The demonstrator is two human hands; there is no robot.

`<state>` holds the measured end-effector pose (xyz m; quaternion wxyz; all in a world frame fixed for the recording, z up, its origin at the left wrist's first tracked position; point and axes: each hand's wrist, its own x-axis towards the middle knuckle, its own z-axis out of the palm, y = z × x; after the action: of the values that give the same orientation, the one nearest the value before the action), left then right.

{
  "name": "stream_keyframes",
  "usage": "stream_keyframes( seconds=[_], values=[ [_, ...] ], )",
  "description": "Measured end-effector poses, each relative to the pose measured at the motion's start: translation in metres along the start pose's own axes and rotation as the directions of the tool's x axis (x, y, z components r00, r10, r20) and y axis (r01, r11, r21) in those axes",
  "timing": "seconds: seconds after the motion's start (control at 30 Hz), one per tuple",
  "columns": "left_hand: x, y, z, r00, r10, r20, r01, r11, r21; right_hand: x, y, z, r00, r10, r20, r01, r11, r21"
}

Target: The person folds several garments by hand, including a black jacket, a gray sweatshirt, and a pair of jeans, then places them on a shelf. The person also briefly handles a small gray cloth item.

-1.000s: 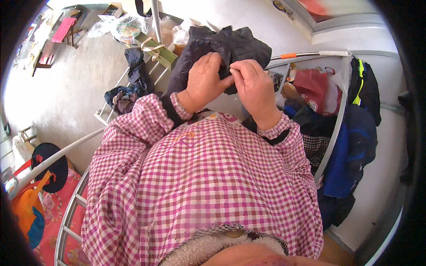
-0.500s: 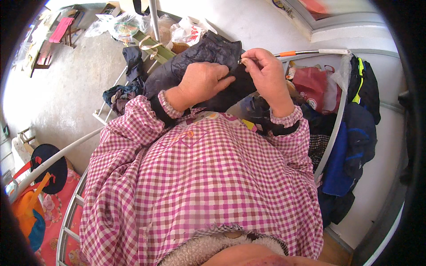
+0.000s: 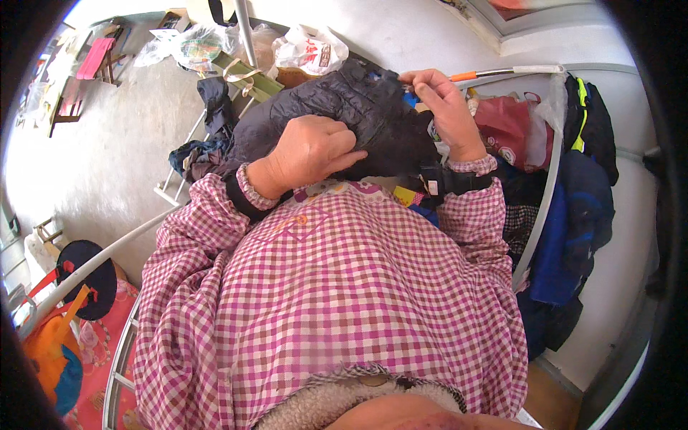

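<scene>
A black padded garment (image 3: 308, 100) lies bunched in front of me, its quilted part to the left and a darker, fuzzier part to the right. My left hand (image 3: 312, 147) rests over its near side with curled fingers, closed on the fabric; the fingertips are partly hidden. At the garment's far right corner, my right hand (image 3: 448, 107) pinches the edge between thumb and fingers. Both my arms wear pink checked sleeves with dark cuffs underneath.
A white rail (image 3: 541, 222) curves along my right, with dark blue clothes (image 3: 562, 222) hung beyond it. Near my right hand is a dark red bag (image 3: 505, 125). A white plastic bag (image 3: 312, 50) stands behind the garment. Left lie a dark hat (image 3: 86, 279) and red floral cloth (image 3: 97, 351).
My right hand has shifted slightly right and up along with the garment's corner, spreading the fabric wider. My left hand has moved a little left and down.
</scene>
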<state>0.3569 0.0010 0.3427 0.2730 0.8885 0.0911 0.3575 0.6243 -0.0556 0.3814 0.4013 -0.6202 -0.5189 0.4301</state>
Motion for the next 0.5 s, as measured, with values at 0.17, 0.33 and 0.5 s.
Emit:
stream_keyframes(
  seconds=[0.17, 0.33, 0.5],
  values=[
    [-0.001, -0.002, 0.010, 0.987, 0.156, 0.028, -0.157, 0.987, 0.028, -0.016, 0.003, 0.008, 0.970, 0.100, 0.221, -0.083, 0.993, -0.086],
    [0.007, -0.011, 0.007, 0.973, 0.091, 0.211, -0.054, 0.983, -0.175, -0.040, -0.024, 0.006, 0.999, 0.037, -0.031, -0.037, 0.999, 0.015],
    [0.041, -0.044, 0.010, 0.936, -0.350, 0.032, 0.313, 0.790, -0.528, -0.069, -0.061, -0.001, 0.967, -0.251, 0.045, 0.250, 0.897, -0.365]
  ],
)
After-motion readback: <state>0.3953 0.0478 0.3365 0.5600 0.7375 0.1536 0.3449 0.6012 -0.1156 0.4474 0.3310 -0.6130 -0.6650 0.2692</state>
